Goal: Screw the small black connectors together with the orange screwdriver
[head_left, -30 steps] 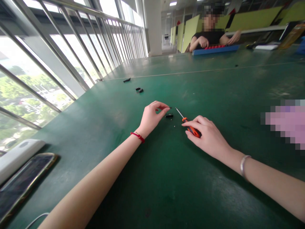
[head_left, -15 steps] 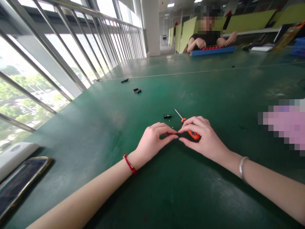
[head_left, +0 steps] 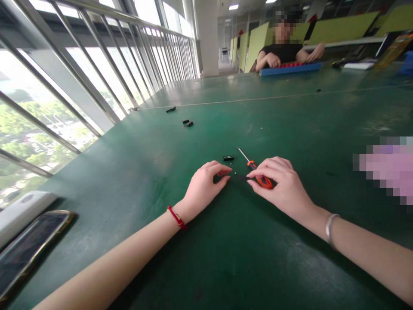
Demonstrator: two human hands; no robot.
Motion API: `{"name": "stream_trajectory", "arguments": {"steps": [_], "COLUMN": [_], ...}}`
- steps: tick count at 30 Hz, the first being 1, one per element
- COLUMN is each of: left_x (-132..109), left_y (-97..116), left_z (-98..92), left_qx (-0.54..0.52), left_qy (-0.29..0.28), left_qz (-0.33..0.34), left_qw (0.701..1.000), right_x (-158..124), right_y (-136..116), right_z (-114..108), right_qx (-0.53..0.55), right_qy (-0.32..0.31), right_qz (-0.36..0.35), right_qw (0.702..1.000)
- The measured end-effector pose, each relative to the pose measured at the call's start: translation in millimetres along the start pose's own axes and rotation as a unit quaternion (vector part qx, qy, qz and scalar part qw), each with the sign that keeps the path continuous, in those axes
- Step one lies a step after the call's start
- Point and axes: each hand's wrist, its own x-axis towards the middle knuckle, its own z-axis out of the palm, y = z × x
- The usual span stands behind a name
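- Head view: your right hand lies on the green desk over the orange handle of the screwdriver. Its metal shaft points away from you and to the left.
- The fingers of that hand are curled, and thumb and forefinger are pinched on a small dark piece that sticks out just left of the screwdriver handle.
- Your left hand rests on the desk left of the screwdriver. Its thumb and forefinger are closed tip to tip, close to the dark piece. Whether they have anything between them is too small to tell.
- A black part lies free on the desk just left of the screwdriver shaft, beyond both hands.
- A tiny speck sits between that part and your fingertips.
- Two black bits lie well beyond the screwdriver to the left, and a black strip lies farther out.
- A phone and a white device lie far left of the screwdriver, at the desk's near edge.
- Far across the desk from the screwdriver, another person sits with both hands at a blue tray.
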Motion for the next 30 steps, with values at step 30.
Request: {"name": "stream_trajectory", "arguments": {"steps": [30], "left_x": [7.7], "left_y": [0.2], "left_z": [1.8], "left_qx": [0.055], "left_qy": [-0.022], "left_qz": [0.124], "left_qw": [0.991], "right_x": [-2.1], "right_y": [5.4], "right_z": [-0.3], "right_qx": [-0.065], "right_qy": [0.002], "right_qz": [0.024], "right_qw": [0.998]}}
